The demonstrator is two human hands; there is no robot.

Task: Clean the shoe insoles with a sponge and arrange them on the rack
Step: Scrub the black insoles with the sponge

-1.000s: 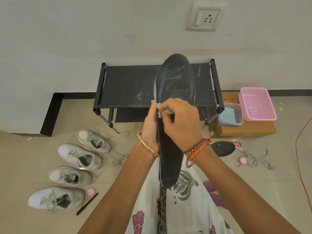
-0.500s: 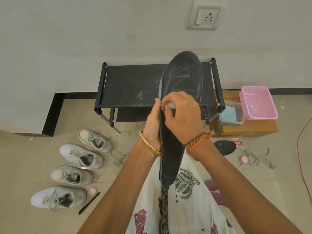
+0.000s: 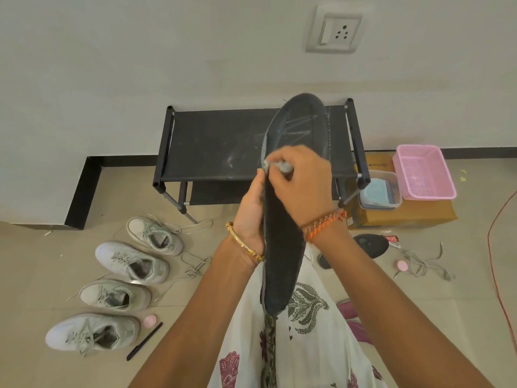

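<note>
Scrubbing is the step in hand. Judgement: short strokes from mid-length toward the toe, with firm backing behind, would lift the pale streaks evenly. The insole [image 3: 282,247] is held upright above the lap, toe in front of the rack [image 3: 212,144]. The left hand [image 3: 250,217] grips its left edge at mid-length. The right hand [image 3: 299,189] pinches a small grey sponge [image 3: 281,165] against the insole's face, just above the left hand.
</note>
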